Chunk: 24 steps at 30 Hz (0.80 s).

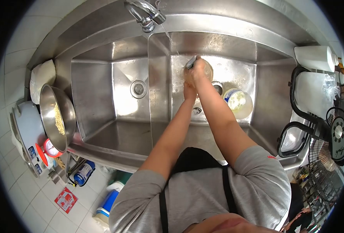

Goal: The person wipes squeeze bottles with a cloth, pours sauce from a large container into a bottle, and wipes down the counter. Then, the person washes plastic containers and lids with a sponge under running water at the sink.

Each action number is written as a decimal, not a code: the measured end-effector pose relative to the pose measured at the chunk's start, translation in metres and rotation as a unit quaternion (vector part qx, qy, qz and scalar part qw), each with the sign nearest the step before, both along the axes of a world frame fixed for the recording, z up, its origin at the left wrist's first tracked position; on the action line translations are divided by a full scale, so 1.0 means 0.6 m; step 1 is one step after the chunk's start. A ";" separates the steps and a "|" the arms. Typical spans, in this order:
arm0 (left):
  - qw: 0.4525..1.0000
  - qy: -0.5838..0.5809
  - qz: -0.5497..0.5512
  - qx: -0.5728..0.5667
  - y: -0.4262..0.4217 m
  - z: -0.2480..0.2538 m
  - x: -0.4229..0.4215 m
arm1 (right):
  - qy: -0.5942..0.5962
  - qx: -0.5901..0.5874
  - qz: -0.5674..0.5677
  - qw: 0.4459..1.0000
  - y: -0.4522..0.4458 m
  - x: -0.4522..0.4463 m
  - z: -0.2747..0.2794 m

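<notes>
In the right-hand basin, my left hand (189,92) grips the near-left side of a round, pale translucent bowl (208,71), its fingers partly hidden behind my right arm. Over the bowl, my right hand (198,69) is closed on a small grey piece (191,62) that looks like a scrubbing pad; its exact kind is unclear. A thin stream of water falls from the chrome tap (156,16) just behind and left of the bowl. To the right of my hands sits a round translucent tub (243,110), with a blue-and-white soapy-looking item (234,98) at it.
The left basin (131,70) has a drain (138,89). On the left ledge, a steel bowl (50,101) holds noodle-like strands beside a red scale (51,148). A white jug (314,58), black-rimmed containers (292,141) and a fan (327,163) line the right side.
</notes>
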<state>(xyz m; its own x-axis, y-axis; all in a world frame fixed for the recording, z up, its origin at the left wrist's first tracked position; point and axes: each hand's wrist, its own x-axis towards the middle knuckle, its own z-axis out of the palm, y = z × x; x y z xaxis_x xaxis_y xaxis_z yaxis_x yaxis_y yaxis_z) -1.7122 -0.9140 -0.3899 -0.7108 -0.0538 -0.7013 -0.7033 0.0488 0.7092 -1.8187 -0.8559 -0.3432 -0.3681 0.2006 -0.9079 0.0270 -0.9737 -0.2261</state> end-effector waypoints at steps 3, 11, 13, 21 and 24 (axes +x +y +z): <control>0.998 -0.001 -0.037 -0.040 -0.016 -0.006 -0.040 | 0.010 0.339 0.397 0.853 -0.014 0.037 -0.117; 0.999 -0.043 -0.021 -0.007 -0.022 0.017 -0.088 | 0.132 0.590 0.785 0.133 0.085 0.106 -0.010; 0.997 -0.041 -0.045 -0.039 -0.025 0.024 -0.094 | 0.150 0.614 0.772 -0.072 0.109 0.092 0.021; 0.920 0.060 -0.209 -0.325 -0.024 0.015 -0.118 | 0.041 0.700 0.711 -0.063 0.119 0.028 0.155; 0.872 0.242 -0.236 -0.354 -0.017 0.006 -0.136 | -0.018 0.781 0.613 0.119 0.116 0.008 0.096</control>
<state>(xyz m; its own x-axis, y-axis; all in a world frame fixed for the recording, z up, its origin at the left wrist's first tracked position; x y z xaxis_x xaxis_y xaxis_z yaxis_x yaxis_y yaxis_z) -1.7937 -0.9242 -0.3866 -0.9745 0.0268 -0.2226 -0.1134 0.7975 0.5926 -1.8142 -0.7865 -0.2856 -0.9913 -0.0490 -0.1218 -0.0390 0.9958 -0.0830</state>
